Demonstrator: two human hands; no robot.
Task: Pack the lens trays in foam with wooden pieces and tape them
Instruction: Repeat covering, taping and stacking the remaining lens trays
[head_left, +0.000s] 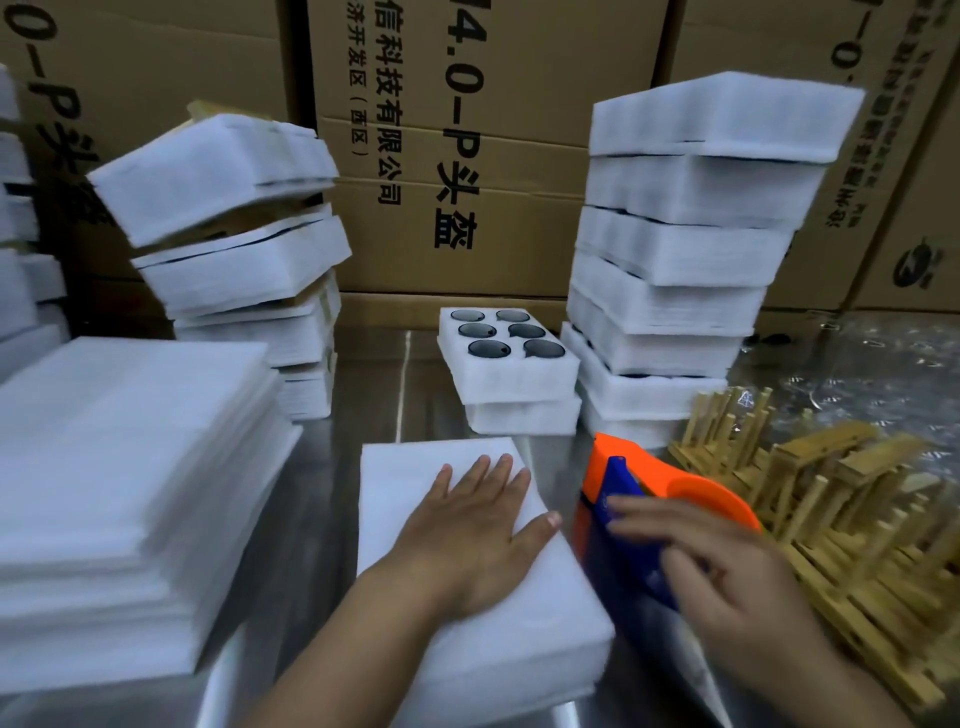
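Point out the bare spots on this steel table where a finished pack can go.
Bare steel table lies between the white foam pack under the left hand and the open lens tray. A narrower strip runs beside the flat foam sheet stack. The right is crowded: orange tape dispenser, wooden pieces.

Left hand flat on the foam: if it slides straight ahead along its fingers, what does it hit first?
Probably the open lens tray, past the far edge of the foam pack under the left hand; depth is uncertain.
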